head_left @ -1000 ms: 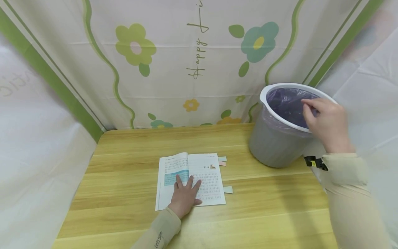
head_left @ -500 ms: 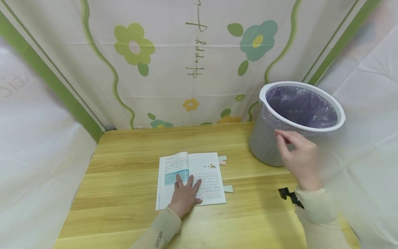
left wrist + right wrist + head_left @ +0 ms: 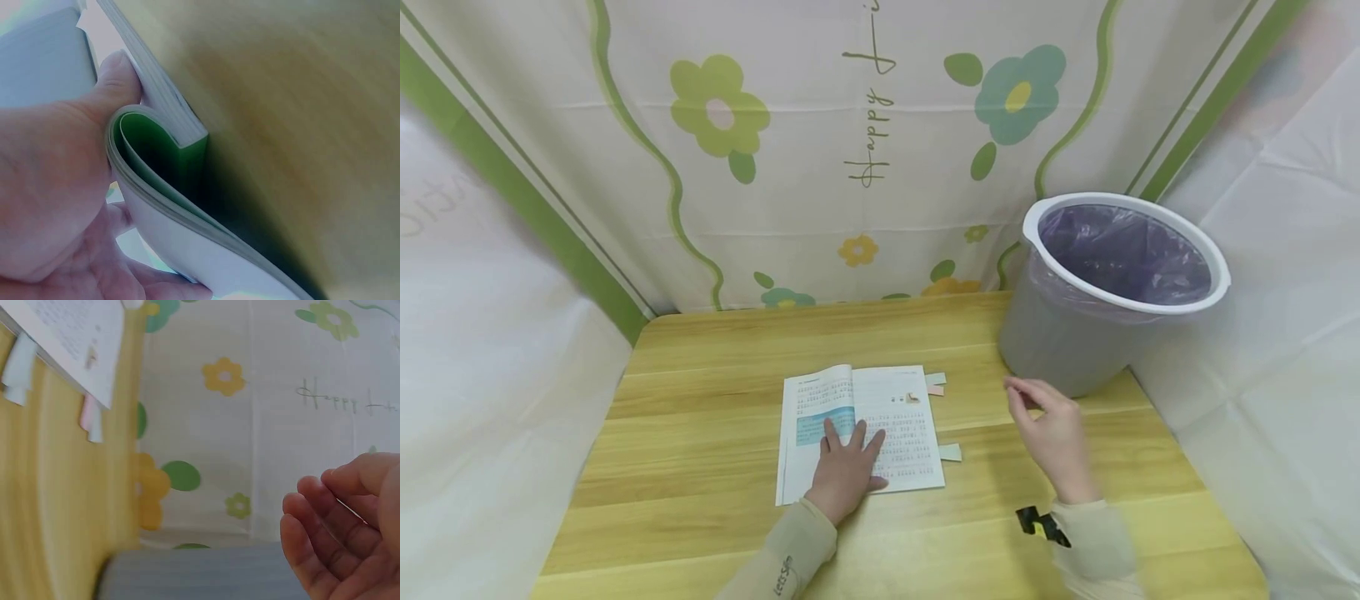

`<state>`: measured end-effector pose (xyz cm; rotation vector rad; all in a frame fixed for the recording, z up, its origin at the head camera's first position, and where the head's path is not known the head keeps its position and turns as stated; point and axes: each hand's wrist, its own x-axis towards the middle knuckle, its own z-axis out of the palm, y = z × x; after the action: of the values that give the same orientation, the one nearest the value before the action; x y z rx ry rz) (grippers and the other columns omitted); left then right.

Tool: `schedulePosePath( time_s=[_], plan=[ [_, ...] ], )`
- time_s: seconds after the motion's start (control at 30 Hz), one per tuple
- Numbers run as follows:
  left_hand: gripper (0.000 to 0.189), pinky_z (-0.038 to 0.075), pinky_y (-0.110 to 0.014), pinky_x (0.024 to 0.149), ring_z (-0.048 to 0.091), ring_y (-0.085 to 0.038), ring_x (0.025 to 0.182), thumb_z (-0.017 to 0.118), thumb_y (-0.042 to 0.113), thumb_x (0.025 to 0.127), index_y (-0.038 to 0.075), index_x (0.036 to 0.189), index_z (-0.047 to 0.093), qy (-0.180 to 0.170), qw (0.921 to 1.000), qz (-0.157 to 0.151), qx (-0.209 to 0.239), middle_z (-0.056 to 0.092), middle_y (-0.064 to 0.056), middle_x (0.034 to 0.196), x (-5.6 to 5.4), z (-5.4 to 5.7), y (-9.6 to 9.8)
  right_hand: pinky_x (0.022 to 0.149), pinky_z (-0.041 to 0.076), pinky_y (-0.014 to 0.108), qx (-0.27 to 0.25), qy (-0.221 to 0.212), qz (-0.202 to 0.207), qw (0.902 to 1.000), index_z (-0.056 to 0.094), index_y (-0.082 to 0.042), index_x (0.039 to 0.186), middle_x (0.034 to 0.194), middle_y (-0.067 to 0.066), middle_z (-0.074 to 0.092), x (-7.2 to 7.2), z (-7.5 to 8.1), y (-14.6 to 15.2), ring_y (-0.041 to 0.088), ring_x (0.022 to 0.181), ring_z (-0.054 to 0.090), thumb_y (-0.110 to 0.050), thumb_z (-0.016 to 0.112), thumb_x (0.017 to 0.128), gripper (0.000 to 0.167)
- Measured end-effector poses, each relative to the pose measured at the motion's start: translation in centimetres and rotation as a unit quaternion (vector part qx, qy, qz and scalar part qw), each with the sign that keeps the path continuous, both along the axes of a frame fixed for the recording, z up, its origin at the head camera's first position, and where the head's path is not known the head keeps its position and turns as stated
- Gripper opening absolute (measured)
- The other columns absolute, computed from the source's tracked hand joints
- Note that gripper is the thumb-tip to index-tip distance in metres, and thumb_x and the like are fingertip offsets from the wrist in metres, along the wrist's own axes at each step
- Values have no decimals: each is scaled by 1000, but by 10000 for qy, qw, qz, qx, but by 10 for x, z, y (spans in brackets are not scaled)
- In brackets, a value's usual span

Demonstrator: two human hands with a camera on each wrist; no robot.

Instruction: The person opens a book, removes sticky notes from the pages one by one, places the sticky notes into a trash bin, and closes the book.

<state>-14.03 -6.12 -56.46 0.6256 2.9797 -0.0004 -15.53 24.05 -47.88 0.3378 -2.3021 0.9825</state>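
Observation:
An open book [image 3: 891, 400] with printed text lies on the wooden table. My left hand [image 3: 842, 479] rests across its middle with fingers spread. In the left wrist view, the thumb lies along the curved stack of pages [image 3: 169, 200]. Pale green and pink sticky tabs [image 3: 951, 452] stick out of the book's right edge. Over the table, right of the book, my right hand [image 3: 1054, 429] is raised with thumb and fingertips brought close together. Its fingers are loosely bent in the right wrist view, and nothing shows between them.
A grey trash bin [image 3: 1067, 333] with a white rim and a purple liner stands at the table's back right corner. A flower-printed curtain [image 3: 805, 208] hangs behind the table [image 3: 700, 433]. White cloth hangs on both sides.
My right hand has moved from over the trash bin down and left toward the book. My left hand has stayed on the book, which lies unchanged.

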Motion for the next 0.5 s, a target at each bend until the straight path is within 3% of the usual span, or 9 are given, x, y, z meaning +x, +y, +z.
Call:
schedulePosePath(
  time_s=[0.27,0.5],
  plan=[
    [78,44,-63,98,32,-70,124,60,63,85,20,148,48,43,10000,-21,-63,44,-17,149,0,1,-1,65,58,25,189,-808,200,9963,74,1,106,97,10,73,16,-42,-27,17,75,68,2,71,88,18],
    [77,44,-62,99,31,-69,125,59,63,85,20,149,47,-14,10000,-3,-96,43,-16,150,0,0,-1,67,58,24,246,-1578,353,9865,74,0,107,99,10,74,30,-70,-49,14,76,67,1,73,87,20]
  ],
)
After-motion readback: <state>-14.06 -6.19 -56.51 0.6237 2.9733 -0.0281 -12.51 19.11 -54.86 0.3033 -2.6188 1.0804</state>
